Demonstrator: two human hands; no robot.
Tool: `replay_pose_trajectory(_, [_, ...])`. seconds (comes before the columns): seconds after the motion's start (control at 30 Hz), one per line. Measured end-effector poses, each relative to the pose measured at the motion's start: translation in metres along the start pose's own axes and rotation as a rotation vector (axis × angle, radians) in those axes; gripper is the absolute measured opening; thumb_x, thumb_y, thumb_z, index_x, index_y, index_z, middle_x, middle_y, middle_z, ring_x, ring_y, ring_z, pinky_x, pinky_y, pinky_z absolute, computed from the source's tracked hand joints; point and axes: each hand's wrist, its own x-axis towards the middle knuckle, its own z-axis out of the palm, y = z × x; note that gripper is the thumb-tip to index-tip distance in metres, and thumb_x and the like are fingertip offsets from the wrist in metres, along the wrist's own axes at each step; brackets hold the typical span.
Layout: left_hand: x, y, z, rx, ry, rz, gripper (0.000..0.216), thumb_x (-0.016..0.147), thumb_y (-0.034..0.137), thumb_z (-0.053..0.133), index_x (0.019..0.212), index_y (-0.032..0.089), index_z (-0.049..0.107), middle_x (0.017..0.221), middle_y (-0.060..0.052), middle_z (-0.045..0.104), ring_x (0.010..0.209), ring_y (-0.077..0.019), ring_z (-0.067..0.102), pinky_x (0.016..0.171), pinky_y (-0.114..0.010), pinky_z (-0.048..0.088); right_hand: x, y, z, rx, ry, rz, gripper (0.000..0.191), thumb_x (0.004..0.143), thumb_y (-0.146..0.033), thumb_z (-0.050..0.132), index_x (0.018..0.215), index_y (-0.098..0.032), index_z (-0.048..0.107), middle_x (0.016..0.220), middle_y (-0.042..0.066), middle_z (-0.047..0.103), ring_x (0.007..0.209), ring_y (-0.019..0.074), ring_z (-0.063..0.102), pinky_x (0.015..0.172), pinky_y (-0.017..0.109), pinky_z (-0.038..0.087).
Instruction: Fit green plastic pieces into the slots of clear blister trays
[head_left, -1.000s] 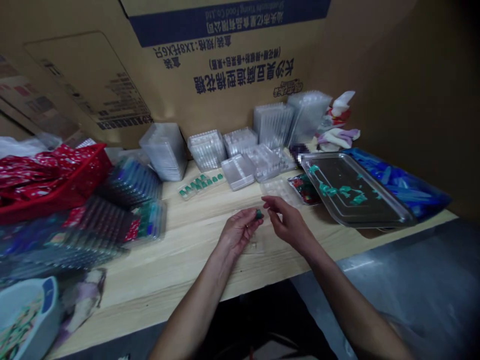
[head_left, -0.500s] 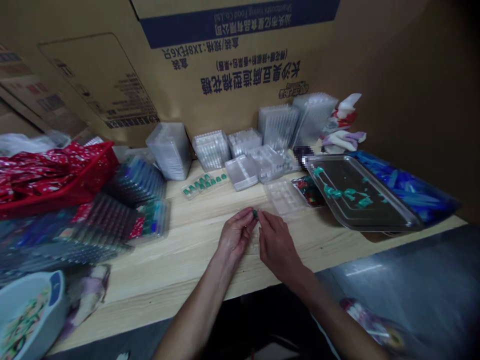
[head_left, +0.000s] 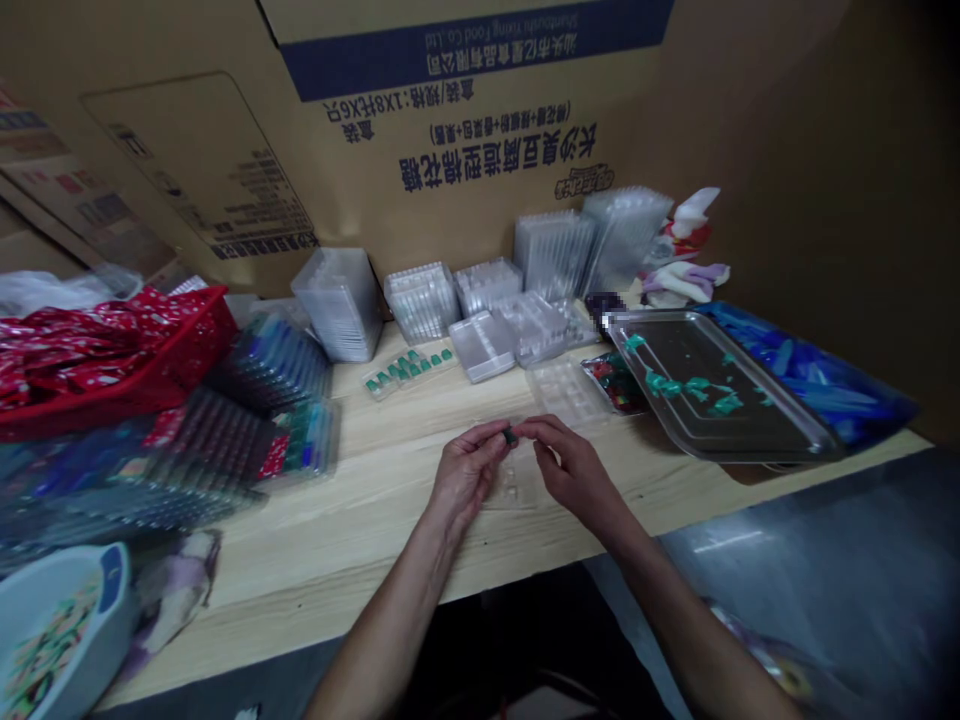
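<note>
The left hand [head_left: 466, 468] pinches a small green piece [head_left: 510, 436] between thumb and fingertips, above the table [head_left: 300, 560], near its front edge. The right hand [head_left: 566, 460] comes in from the other side, its index finger stretched to the piece and its thumb apart from that finger, leaving a narrow gap; whether the fingertip touches the piece, I cannot tell. Below the hands lies a clear tray [head_left: 517, 490], partly hidden by the left hand. Beyond them, to the left, clear strips [head_left: 409, 370] hold green pieces in rows. Stacks of clear trays [head_left: 337, 305] stand along the back, before a carton [head_left: 487, 215] with upside-down print. To the right, a metal tray [head_left: 750, 430] bears green lumps [head_left: 679, 385] and sits tilted beside a blue bag [head_left: 802, 365]; a white and purple glove [head_left: 679, 283] lies just behind it. On the left, a red basket [head_left: 150, 390] is heaped with red packets [head_left: 97, 340], with filled boxes [head_left: 202, 450] around and below it, blurred. A pale basin [head_left: 97, 650] with mixed bits inside stands at the near left corner, next to a crumpled cloth [head_left: 176, 595].
</note>
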Motion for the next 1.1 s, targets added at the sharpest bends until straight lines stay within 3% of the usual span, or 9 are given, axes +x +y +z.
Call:
replay_pose_trajectory(0.23, [-0.002, -0.009, -0.001, 0.003, 0.065, 0.078, 0.038, 0.049, 0.016, 0.092, 0.084, 0.015, 0.078, 0.084, -0.005, 0.077, 0.077, -0.0124, 0.069, 0.08, -0.022, 0.051, -0.001, -0.009, 0.002, -0.155, -0.028, -0.07, 0.038, 0.076, 0.005, 0.04, 0.095, -0.019, 0.063, 0.102, 0.008, 0.065, 0.098, 0.0197, 0.062, 0.086, 0.036, 0.052])
replay_pose_trajectory(0.43, [0.0, -0.004, -0.006, 0.037, 0.068, 0.062, 0.041, 0.05, 0.018, 0.092, 0.088, 0.014, 0.079, 0.088, -0.006, 0.077, 0.08, -0.0115, 0.068, 0.081, -0.021, 0.049, -0.005, -0.007, 0.008, -0.188, -0.044, -0.088, 0.045, 0.079, 0.004, 0.04, 0.11, -0.018, 0.064, 0.113, 0.011, 0.064, 0.108, 0.0209, 0.06, 0.094, 0.039, 0.051])
replay_pose_trajectory(0.6, [0.0, 0.003, -0.007, 0.023, 0.038, 0.046, 0.041, 0.049, 0.02, 0.093, 0.086, 0.015, 0.078, 0.084, -0.006, 0.076, 0.076, -0.0132, 0.069, 0.084, -0.026, 0.051, -0.006, -0.011, 0.015, -0.145, -0.004, -0.052, 0.046, 0.081, 0.003, 0.038, 0.115, -0.019, 0.059, 0.103, 0.009, 0.065, 0.098, 0.0202, 0.062, 0.085, 0.037, 0.054])
replay_pose_trajectory(0.77, [-0.004, 0.006, -0.007, 0.077, 0.031, 0.033, 0.037, 0.05, 0.024, 0.093, 0.083, 0.014, 0.078, 0.083, -0.006, 0.076, 0.075, -0.0127, 0.068, 0.082, -0.025, 0.052, -0.002, -0.012, 0.007, -0.217, -0.068, -0.073, 0.037, 0.079, 0.003, 0.041, 0.102, -0.018, 0.062, 0.095, 0.008, 0.066, 0.093, 0.0207, 0.062, 0.082, 0.036, 0.052])
replay_pose_trajectory(0.93, [-0.007, 0.004, -0.01, 0.104, 0.034, 0.011, 0.036, 0.049, 0.021, 0.093, 0.081, 0.014, 0.078, 0.075, -0.005, 0.075, 0.069, -0.0108, 0.066, 0.073, -0.022, 0.051, 0.001, -0.002, 0.001, -0.066, -0.142, -0.082, 0.037, 0.077, 0.005, 0.041, 0.09, -0.02, 0.065, 0.093, 0.005, 0.067, 0.091, 0.0163, 0.065, 0.081, 0.03, 0.053])
replay_pose_trajectory(1.1, [-0.004, 0.003, -0.015, 0.068, 0.037, 0.018, 0.035, 0.057, 0.021, 0.09, 0.089, 0.013, 0.078, 0.088, -0.007, 0.077, 0.079, -0.0118, 0.069, 0.08, -0.02, 0.052, -0.005, -0.001, 0.008, -0.09, -0.108, -0.079, 0.043, 0.081, 0.003, 0.041, 0.105, -0.021, 0.067, 0.108, 0.009, 0.064, 0.104, 0.0195, 0.061, 0.09, 0.037, 0.052])
